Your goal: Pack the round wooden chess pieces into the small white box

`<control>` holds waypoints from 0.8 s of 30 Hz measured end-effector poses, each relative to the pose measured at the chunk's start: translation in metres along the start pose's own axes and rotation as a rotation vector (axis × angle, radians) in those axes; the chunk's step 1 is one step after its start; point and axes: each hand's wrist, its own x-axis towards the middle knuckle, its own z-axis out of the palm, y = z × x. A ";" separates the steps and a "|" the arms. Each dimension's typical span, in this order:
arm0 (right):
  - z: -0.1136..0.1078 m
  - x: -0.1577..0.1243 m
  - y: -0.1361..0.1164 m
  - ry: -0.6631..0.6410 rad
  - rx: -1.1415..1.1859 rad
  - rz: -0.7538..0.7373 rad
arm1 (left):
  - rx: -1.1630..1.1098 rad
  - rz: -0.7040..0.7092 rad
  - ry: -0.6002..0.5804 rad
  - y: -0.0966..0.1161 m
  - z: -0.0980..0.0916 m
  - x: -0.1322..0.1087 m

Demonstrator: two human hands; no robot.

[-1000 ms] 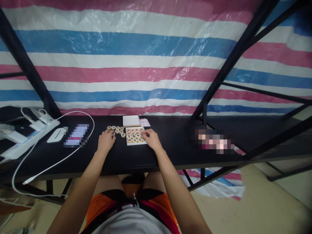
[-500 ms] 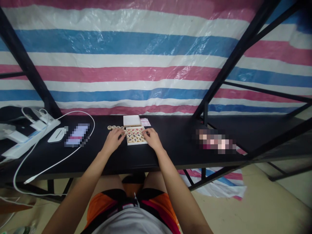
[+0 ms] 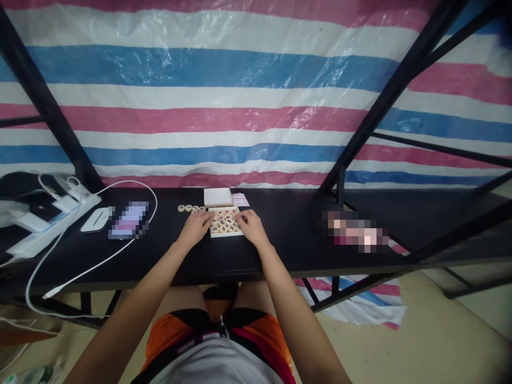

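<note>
A shallow white box sits on the black table, filled with rows of round wooden Chinese chess pieces. Red characters mark the far rows and black ones the nearer rows. My left hand reaches over the box's left rim, its fingers closed together at a piece near the upper left corner; the piece is mostly hidden. At the right rim my right hand curls its fingers round the edge, tips against the end pieces. A short row of black-marked pieces lies outside the box, beyond my left hand.
Behind the box lie a white box lid and a pink-and-white paper. To the left are a blurred-out phone, a white device, a power strip and a looping white cable. A blurred item lies right.
My left hand has moved right and inward, from beside the box to over its left rim, with its fingers closer together. My right hand stays at the right rim.
</note>
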 end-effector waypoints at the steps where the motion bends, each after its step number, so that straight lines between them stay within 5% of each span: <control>1: 0.000 0.000 0.000 0.000 0.002 0.000 | 0.007 0.003 -0.004 0.000 0.000 -0.001; 8: 0.001 0.001 0.003 -0.001 0.002 -0.004 | 0.009 0.014 -0.032 0.004 -0.002 -0.003; 16: 0.001 0.000 0.003 0.005 0.005 -0.006 | 0.081 -0.103 0.072 -0.006 -0.009 -0.010; 24: -0.002 0.000 -0.001 -0.005 -0.008 0.015 | 0.271 -0.107 -0.045 -0.007 -0.012 -0.017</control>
